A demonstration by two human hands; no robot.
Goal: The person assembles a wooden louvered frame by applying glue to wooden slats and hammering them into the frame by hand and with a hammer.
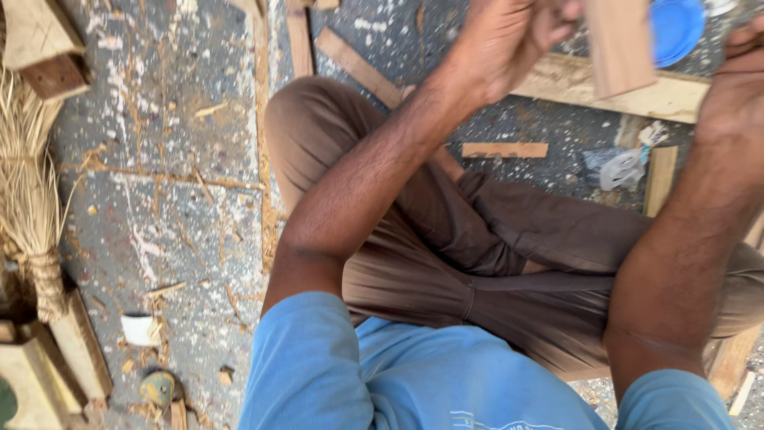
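I sit on a speckled concrete floor in brown trousers and a blue shirt. My left hand (509,40) is raised at the top of the view, fingers curled beside a flat wooden block (619,44); whether it grips the block is hidden by blur and the frame edge. My right hand (736,80) is at the right edge, mostly cut off, close to the same block. What it holds cannot be seen.
A long wooden plank (605,87) lies beyond my knees, with thin strips (504,150) and offcuts (358,68) around it. A blue round lid (676,28) sits at top right. A straw broom (28,183) and wooden blocks (48,362) lie at left.
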